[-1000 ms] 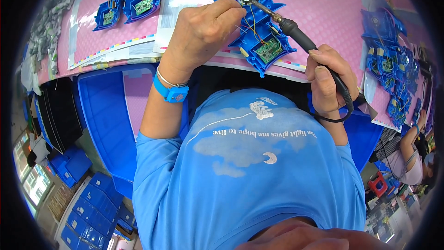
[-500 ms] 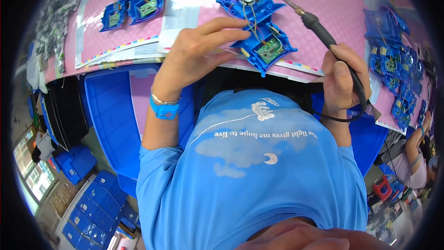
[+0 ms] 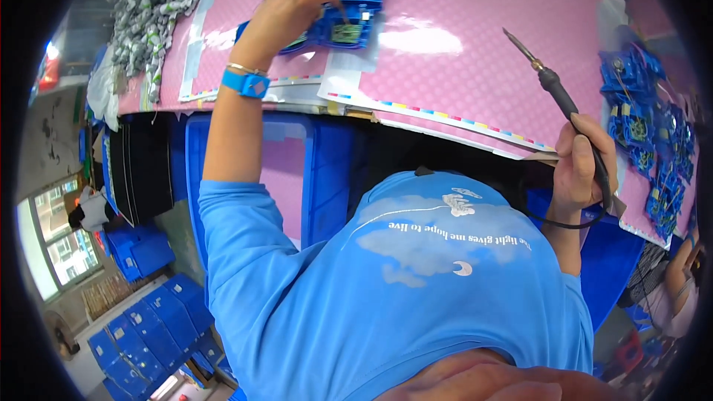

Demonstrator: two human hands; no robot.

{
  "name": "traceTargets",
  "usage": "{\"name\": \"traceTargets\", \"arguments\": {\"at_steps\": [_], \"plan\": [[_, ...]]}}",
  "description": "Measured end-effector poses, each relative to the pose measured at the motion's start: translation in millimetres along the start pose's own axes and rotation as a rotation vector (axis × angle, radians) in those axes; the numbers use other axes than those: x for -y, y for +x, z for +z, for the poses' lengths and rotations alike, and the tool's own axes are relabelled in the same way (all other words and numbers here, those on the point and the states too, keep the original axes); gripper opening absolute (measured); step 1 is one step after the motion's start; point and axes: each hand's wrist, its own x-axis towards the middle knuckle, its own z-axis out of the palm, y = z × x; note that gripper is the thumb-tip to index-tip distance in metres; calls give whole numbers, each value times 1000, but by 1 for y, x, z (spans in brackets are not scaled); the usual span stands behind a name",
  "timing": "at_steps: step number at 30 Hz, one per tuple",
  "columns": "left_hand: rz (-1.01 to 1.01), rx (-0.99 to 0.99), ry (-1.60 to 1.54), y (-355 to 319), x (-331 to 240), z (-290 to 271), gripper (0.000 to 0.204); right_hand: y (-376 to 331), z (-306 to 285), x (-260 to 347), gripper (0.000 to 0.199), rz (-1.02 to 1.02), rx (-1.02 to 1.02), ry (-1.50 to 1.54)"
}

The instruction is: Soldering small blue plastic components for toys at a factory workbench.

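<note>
Right grip [image 3: 583, 168] holds one soldering iron [image 3: 551, 82], left grip [image 3: 286, 13] over several casings [image 3: 364, 12].

Pink patterned surface [image 3: 475, 96]: open lane btwn blue plastic housings w/ green boards [image 3: 364, 15] on L and heap of blue wired plastic shells [image 3: 642, 134] on R. Black-handled metal-tipped soldering iron [image 3: 551, 82] in R hand [image 3: 584, 167] juts in; L hand [image 3: 286, 18] covers part of housings; grey-white bundle pile [image 3: 152, 18] blocks far L.

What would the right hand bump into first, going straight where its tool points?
The way looks free: ahead of the soldering iron, only pink table covering shows, which it might touch; depth is unclear.
</note>
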Motion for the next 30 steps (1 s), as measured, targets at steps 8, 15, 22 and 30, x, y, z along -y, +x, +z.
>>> {"name": "traceTargets", "arguments": {"at_steps": [8,15,22,30], "plan": [[-338,-13,-78,-75,81,-30,20,15,-1,11,23,-205,90,-315],[-25,-533,128,2,-144,-22,15,22,-44,4,22,-292,-102,-499],[397,-186,-425,144,-273,52,55,48,-102,24,32,113,-504,-690],[322,-244,-631,263,-282,132,61,51,-206,-14,29,-42,-50,-982]]}}
